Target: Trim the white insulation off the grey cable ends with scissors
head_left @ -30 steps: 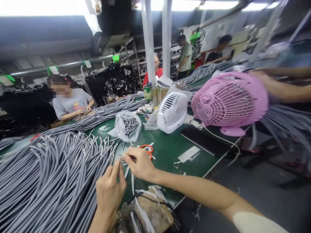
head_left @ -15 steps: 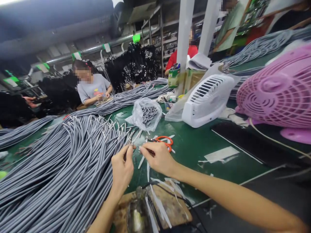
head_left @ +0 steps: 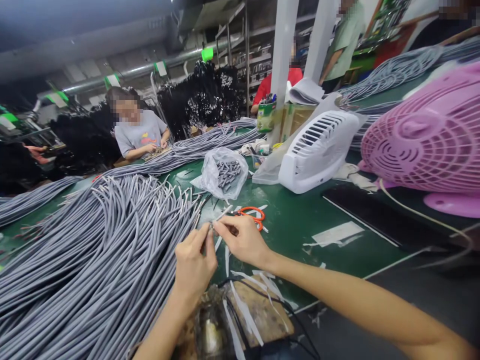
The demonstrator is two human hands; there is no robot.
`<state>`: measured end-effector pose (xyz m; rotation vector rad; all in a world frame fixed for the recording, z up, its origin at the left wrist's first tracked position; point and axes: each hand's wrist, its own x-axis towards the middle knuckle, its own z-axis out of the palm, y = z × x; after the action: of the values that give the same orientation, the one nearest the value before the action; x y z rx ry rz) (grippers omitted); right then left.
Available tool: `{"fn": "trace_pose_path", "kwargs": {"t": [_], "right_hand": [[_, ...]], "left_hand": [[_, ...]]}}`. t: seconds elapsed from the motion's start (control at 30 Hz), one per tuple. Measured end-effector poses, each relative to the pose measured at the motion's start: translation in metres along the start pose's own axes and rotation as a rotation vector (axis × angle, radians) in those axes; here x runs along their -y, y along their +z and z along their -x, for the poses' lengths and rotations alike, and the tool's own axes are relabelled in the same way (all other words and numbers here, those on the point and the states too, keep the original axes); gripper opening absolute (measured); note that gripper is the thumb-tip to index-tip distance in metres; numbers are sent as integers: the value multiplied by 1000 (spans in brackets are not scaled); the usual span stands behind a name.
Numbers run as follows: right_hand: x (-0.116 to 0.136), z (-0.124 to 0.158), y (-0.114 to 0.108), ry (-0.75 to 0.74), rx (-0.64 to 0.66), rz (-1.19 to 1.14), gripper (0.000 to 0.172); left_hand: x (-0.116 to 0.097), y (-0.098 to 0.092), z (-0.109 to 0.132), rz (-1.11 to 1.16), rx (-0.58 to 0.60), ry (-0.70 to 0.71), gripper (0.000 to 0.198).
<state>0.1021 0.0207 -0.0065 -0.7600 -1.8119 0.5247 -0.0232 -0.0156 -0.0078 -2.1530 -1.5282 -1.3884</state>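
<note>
My left hand (head_left: 195, 257) is closed in a pinch at the right edge of a thick bundle of grey cables (head_left: 112, 250), many with pale ends. Its fingertips meet those of my right hand (head_left: 245, 240), also pinched. Whatever lies between the fingertips is too small to make out. A pale thin strip (head_left: 224, 213) slants up from where the fingers meet; I cannot tell whether it is held. Just beyond my right hand lie orange-handled scissors (head_left: 255, 214), partly hidden by it. A clear plastic bag (head_left: 213, 185) of short grey pieces stands farther back.
At right are a white fan (head_left: 315, 155), a pink fan (head_left: 420, 135) and a dark flat panel (head_left: 375, 215). A stained board (head_left: 258, 310) with white strips and a black cord sits at the near edge. A co-worker (head_left: 140, 132) handles small items across the green table.
My hands have come together, fingertips now meeting where a small gap was before. The pale strip now shows above them. The view has shifted slightly.
</note>
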Motion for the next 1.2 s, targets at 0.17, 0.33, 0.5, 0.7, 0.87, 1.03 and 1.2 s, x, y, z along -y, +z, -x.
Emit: {"fn": "trace_pose_path", "kwargs": {"t": [0.17, 0.33, 0.5, 0.7, 0.87, 1.03, 1.2], "right_hand": [[14, 14, 0, -547, -14, 46, 29], [4, 6, -5, -322, 13, 225, 29], [-9, -5, -13, -160, -1, 387, 31], [-4, -1, -10, -153, 12, 379, 31], [-6, -4, -8, -144, 33, 252, 30], [-4, -2, -6, -224, -18, 75, 33], [14, 14, 4, -680, 85, -128, 37]], "left_hand": [[16, 10, -8, -8, 243, -278, 24], [18, 3, -17, 258, 224, -489, 29], [6, -9, -14, 404, 232, -539, 32], [-1, -9, -13, 322, 223, -455, 32], [-4, -10, -13, 306, 234, -385, 28], [0, -7, -10, 561, 265, -569, 27], [15, -3, -23, 750, 17, -949, 33]]}}
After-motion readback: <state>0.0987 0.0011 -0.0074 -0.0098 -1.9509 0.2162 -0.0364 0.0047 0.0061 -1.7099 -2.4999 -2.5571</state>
